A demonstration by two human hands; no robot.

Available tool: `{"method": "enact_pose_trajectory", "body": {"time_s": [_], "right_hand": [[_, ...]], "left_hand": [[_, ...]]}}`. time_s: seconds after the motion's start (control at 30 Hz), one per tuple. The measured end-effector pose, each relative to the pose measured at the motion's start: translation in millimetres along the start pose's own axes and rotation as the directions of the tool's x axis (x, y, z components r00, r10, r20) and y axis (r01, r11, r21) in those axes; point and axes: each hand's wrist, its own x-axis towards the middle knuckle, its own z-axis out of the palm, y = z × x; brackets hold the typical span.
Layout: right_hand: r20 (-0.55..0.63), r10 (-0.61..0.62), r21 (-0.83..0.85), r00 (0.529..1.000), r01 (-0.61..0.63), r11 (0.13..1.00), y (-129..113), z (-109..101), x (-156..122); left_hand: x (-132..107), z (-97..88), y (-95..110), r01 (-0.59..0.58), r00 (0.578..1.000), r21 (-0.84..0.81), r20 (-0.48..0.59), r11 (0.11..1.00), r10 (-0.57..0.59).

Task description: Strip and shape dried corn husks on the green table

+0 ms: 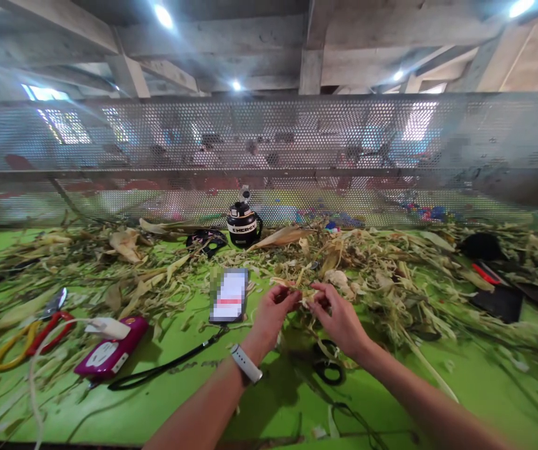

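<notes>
Fine strip work over a messy bench: mix-ups and snags look likeliest

Centre of the frame, left hand (276, 309) and right hand (339, 319) nearly meet over the green bench (259, 419). Pale husk scrap (303, 301) sits at the fingertips, middle of the frame. Left grip: finger and thumb curled close. Right grip: finger and thumb bent towards each other. Can't tell if either is clamped on the scrap; too small.

Risks, my guess: scrap slips or tears, being thin, and vanishes into the same-coloured husk litter (376, 275) around it. Black scissors (329, 373) lie just below the right hand, so a dropping wrist could knock them. Strap (170, 365), lower left of centre, runs to the phone (231, 297); left forearm could catch it and drag the phone. White cable (32, 381), far lower left, could snag the red-and-yellow scissors (55, 315).
</notes>
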Motion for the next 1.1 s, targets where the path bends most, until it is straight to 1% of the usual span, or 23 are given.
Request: {"method": "enact_pose_trajectory", "body": {"time_s": [0.03, 0.1, 0.17, 0.23, 0.3, 0.47, 0.57, 0.6, 0.67, 0.73, 0.8, 0.87, 0.9, 1.0, 1.07, 1.1], "right_hand": [[-0.012, -0.080, -0.114, 0.997, 0.078, 0.990, 0, -1, -1], [0.000, -0.239, -0.306, 0.971, 0.228, 0.924, 1, -2, -2], [0.047, -0.332, -0.422, 0.942, 0.320, 0.848, 3, -3, -3], [0.118, -0.355, -0.472, 0.927, 0.367, 0.802, 3, -5, -4], [0.171, -0.348, -0.481, 0.922, 0.386, 0.787, 2, -7, -3], [0.155, -0.356, -0.484, 0.921, 0.385, 0.786, -1, -10, 0], [0.149, -0.346, -0.550, 0.926, 0.369, 0.749, 0, -9, 0], [0.144, -0.362, -0.573, 0.921, 0.376, 0.728, 0, -9, -1], [0.136, -0.436, -0.598, 0.890, 0.424, 0.680, 0, -10, -2], [0.131, -0.501, -0.585, 0.855, 0.475, 0.658, 1, -11, -2], [0.132, -0.501, -0.553, 0.855, 0.483, 0.679, 1, -11, -1], [0.121, -0.453, -0.522, 0.883, 0.445, 0.727, 1, -9, 0], [0.107, -0.423, -0.508, 0.900, 0.415, 0.755, 1, -9, 1], [0.033, -0.302, -0.422, 0.953, 0.287, 0.860, 1, -7, 3], [0.009, -0.166, -0.291, 0.986, 0.162, 0.943, 2, -7, 5], [0.013, -0.081, -0.197, 0.997, 0.082, 0.977, 3, -6, 6]], "left_hand": [[0, -0.3, 0, -0.013, 1.000, 0.025, 0.000, 1.000, 0.013], [1, -1.2, -1, -0.039, 0.999, 0.076, 0.004, 0.996, 0.038], [1, -2.5, -2, -0.074, 0.997, 0.143, 0.006, 0.987, 0.074], [2, -3.5, -3, -0.116, 0.993, 0.219, 0.013, 0.969, 0.116], [2, -3.8, -2, -0.153, 0.988, 0.280, 0.032, 0.948, 0.150], [1, -3.9, -3, -0.213, 0.977, 0.348, 0.102, 0.913, 0.189], [3, -7.3, -7, -0.240, 0.971, 0.380, 0.111, 0.893, 0.213], [4, -8.8, -7, -0.255, 0.967, 0.412, 0.113, 0.875, 0.229], [5, -11.4, -7, -0.297, 0.955, 0.488, 0.146, 0.821, 0.258], [5, -12.6, -4, -0.356, 0.934, 0.536, 0.223, 0.765, 0.278], [4, -12.4, 0, -0.431, 0.900, 0.560, 0.325, 0.708, 0.291], [2, -12.2, 3, -0.495, 0.864, 0.578, 0.405, 0.649, 0.299], [2, -12.3, 3, -0.515, 0.852, 0.581, 0.427, 0.630, 0.302], [3, -14.2, 4, -0.543, 0.833, 0.571, 0.459, 0.616, 0.308], [4, -15.5, 5, -0.563, 0.817, 0.561, 0.487, 0.607, 0.308], [4, -15.7, 6, -0.570, 0.811, 0.555, 0.499, 0.606, 0.305]]}}
